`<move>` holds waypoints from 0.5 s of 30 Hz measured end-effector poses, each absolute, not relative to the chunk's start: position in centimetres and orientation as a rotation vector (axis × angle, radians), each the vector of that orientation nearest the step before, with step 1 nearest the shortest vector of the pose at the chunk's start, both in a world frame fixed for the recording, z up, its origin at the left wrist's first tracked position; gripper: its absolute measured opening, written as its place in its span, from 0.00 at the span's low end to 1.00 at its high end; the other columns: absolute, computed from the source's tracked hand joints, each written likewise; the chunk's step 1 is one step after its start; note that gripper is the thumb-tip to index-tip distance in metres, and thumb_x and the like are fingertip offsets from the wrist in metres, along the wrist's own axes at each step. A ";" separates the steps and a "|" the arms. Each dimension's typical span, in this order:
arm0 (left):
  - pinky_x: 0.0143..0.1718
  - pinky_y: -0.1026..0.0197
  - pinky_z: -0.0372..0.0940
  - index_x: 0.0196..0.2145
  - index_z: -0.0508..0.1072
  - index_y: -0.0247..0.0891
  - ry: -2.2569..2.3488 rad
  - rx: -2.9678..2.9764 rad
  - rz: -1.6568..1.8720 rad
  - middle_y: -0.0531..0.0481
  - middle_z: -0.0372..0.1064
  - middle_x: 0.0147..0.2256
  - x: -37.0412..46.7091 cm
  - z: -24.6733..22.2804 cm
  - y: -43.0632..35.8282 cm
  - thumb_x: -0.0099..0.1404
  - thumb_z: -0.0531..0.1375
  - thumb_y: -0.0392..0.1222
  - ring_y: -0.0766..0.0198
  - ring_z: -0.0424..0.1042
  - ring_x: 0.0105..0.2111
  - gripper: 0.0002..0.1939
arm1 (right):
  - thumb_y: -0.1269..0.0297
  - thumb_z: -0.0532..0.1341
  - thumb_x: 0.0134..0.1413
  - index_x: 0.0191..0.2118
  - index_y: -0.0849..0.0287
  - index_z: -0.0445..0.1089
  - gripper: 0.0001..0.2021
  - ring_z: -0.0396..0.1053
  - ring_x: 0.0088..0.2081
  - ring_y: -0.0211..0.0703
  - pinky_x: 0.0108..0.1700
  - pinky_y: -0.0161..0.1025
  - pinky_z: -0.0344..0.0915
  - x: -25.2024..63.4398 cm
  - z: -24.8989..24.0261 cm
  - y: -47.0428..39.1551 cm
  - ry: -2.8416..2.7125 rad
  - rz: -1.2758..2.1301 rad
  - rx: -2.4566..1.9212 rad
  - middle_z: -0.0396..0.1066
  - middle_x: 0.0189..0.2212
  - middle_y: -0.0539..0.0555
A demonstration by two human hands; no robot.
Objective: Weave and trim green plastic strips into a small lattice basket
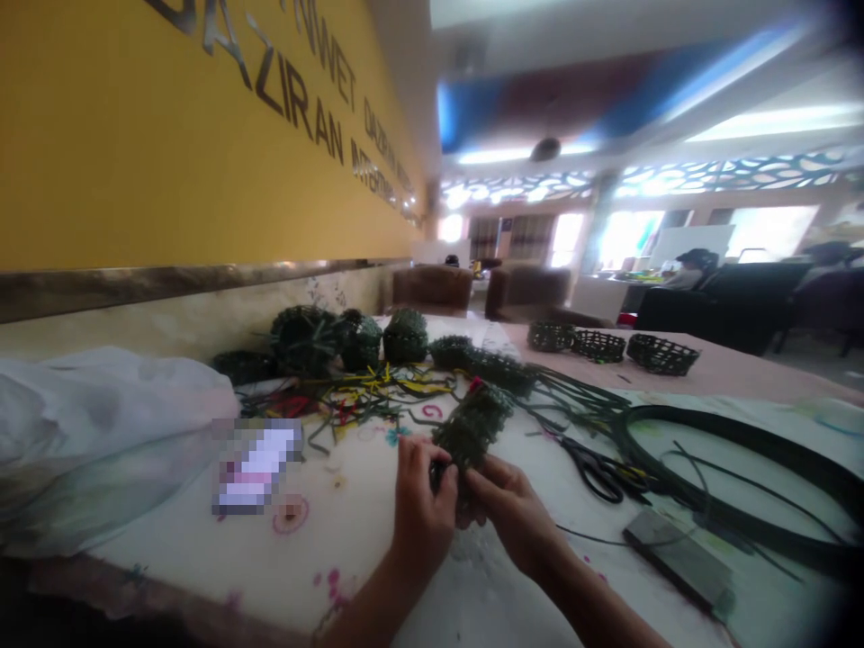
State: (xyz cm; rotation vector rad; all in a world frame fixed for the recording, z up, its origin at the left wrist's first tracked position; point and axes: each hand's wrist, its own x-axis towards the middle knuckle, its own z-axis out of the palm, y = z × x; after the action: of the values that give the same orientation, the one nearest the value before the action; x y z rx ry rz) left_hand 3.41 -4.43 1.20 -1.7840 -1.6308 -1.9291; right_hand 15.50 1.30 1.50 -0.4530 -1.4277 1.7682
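Over the middle of the table, a dark green woven piece point(476, 418) of plastic strips is held between my two hands. My left hand point(425, 495) grips its near left edge, thumb pressed against the fingers. On the near right side, my right hand point(506, 508) pinches the same piece with thumb and fingers. One thin dark strand runs out to the right from beneath my right hand. The piece's underside is hidden by my fingers. Black-handled scissors point(598, 468) lie to the right of the hands.
Cut green, yellow and red strips point(378, 387) are scattered beyond my hands. Woven baskets point(405, 337) stand at the back, more point(661, 354) at back right. A coil of dark strip point(627, 432) and a grey block point(679, 558) lie right; white plastic point(114, 405) and a blurred phone-like object point(260, 463) left.
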 end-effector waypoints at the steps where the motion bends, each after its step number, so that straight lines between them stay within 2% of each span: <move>1: 0.49 0.53 0.63 0.38 0.66 0.39 -1.632 -1.776 -1.946 0.46 0.60 0.41 3.4 1.1 -4.4 0.66 0.55 0.34 0.57 0.64 0.46 0.03 | 0.50 0.69 0.50 0.30 0.63 0.72 0.19 0.66 0.19 0.35 0.22 0.30 0.58 15.6 1.5 1.4 -1.431 1.790 -0.435 0.69 0.18 0.50; 5: 0.50 0.52 0.64 0.47 0.63 0.40 -1.629 -1.760 -2.020 0.45 0.60 0.44 3.6 0.7 -4.1 0.67 0.56 0.36 0.58 0.64 0.47 0.11 | 0.44 0.64 0.54 0.30 0.62 0.71 0.21 0.66 0.21 0.37 0.26 0.34 0.65 15.9 1.8 1.5 -1.382 1.860 -0.397 0.69 0.19 0.51; 9: 0.53 0.50 0.63 0.51 0.61 0.41 -1.616 -1.718 -1.986 0.43 0.60 0.47 3.5 0.3 -4.0 0.68 0.55 0.36 0.56 0.63 0.50 0.14 | 0.37 0.54 0.59 0.32 0.62 0.73 0.29 0.68 0.23 0.41 0.27 0.39 0.68 16.1 1.8 1.4 -1.381 1.819 -0.405 0.71 0.22 0.54; 12: 0.56 0.47 0.61 0.54 0.60 0.41 -1.590 -1.755 -1.929 0.42 0.59 0.50 3.4 0.2 -4.1 0.68 0.55 0.38 0.54 0.62 0.53 0.18 | 0.37 0.50 0.61 0.43 0.61 0.74 0.30 0.73 0.34 0.48 0.36 0.44 0.72 16.4 1.3 1.6 -1.425 1.696 -0.476 0.76 0.37 0.60; 15: 0.58 0.44 0.60 0.59 0.56 0.41 -1.605 -1.796 -1.890 0.40 0.58 0.55 3.4 0.0 -4.4 0.62 0.63 0.44 0.50 0.61 0.57 0.31 | 0.37 0.51 0.61 0.54 0.57 0.71 0.31 0.71 0.48 0.53 0.51 0.50 0.69 16.5 0.4 2.0 -1.428 1.593 -0.553 0.72 0.52 0.60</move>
State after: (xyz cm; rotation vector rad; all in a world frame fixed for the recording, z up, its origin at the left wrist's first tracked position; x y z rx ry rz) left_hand 3.36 -4.38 0.03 -1.7956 -1.6046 -1.8897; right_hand 16.55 1.95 0.43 -0.5530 -1.4277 1.5933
